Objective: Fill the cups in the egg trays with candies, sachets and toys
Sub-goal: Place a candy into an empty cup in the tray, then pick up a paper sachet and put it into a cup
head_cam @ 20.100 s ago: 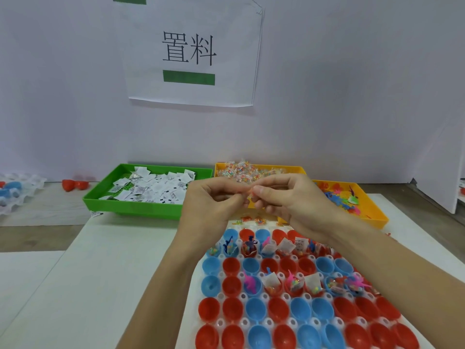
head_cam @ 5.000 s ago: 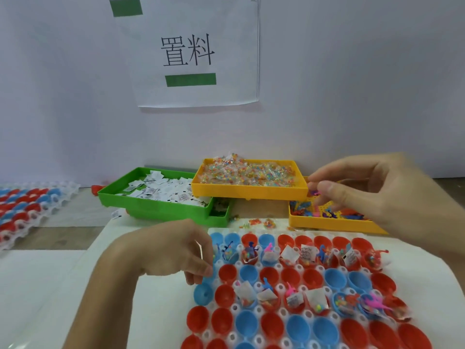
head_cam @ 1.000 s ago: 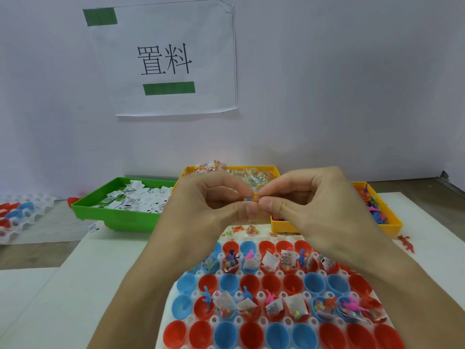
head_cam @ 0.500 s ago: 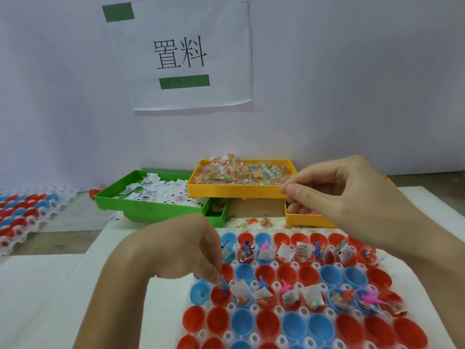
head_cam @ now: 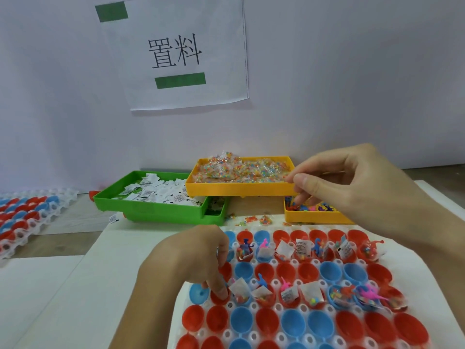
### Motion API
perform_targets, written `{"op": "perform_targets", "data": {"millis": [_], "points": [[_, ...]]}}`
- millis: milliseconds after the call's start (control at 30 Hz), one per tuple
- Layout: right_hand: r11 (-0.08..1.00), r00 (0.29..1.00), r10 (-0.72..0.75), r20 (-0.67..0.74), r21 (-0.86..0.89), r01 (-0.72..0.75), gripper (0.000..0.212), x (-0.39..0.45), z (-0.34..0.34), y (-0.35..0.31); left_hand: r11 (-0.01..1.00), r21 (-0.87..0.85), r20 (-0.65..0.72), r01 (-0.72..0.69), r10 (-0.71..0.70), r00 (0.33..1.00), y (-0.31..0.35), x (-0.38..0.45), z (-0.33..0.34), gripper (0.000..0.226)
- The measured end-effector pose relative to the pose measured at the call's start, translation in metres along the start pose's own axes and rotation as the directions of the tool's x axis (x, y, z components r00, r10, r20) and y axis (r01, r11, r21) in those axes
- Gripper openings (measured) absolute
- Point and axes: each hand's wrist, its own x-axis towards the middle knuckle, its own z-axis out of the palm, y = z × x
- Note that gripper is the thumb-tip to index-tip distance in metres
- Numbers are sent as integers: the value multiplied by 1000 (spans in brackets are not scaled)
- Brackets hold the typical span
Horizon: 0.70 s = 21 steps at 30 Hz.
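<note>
The white egg tray point(head_cam: 276, 283) holds red and blue cups; two rows have sachets, candies and toys in them. My left hand point(head_cam: 191, 263) reaches down with curled fingers, its tips inside a red cup point(head_cam: 217, 297) at the left end of the second filled row; the blue toy it pinches is hidden under them. My right hand point(head_cam: 352, 190) is at the yellow toy tray point(head_cam: 314, 219), fingertips among the toys point(head_cam: 319, 207). Whether it holds one is hidden. The yellow candy tray point(head_cam: 239, 189) and the green sachet tray point(head_cam: 151, 212) stand behind.
A second egg tray point(head_cam: 25, 217) with red and blue cups lies at the far left. Loose candies point(head_cam: 254, 219) are scattered between the trays and the egg tray. A paper sign point(head_cam: 176, 51) hangs on the wall behind.
A second ago both hands were together pulling a toy apart. Since then my left hand has dropped to the red cup with a blue toy and my right hand has gone to the toy tray.
</note>
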Motion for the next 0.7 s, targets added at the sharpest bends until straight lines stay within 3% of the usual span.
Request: {"op": "perform_targets", "data": {"millis": [267, 367, 467, 533, 600, 700], "points": [[1000, 1000, -20, -14, -17, 20, 11, 0, -8, 1, 997, -80, -36, -22, 20, 999, -10, -17, -16, 38], [999, 999, -33, -22, -1, 33, 11, 2, -11, 5, 991, -137, -224, -6, -25, 974, -27, -18, -32, 30], [998, 999, -47, -20, 30, 47, 15, 3, -11, 7, 983, -173, -537, 52, -139, 832, -51, 5, -54, 18], [997, 998, -66, -10, 34, 66, 30, 5, -10, 8, 971, -215, -645, 106, -223, 731, -65, 29, -71, 10], [996, 997, -82, -3, 30, 82, 34, 5, -8, 9, 964, -190, -610, 184, -263, 747, -74, 52, -84, 19], [994, 995, -95, 7, 52, 95, 35, 7, -7, 12, 960, -25, -467, 278, -257, 846, -79, 75, -89, 42]]}}
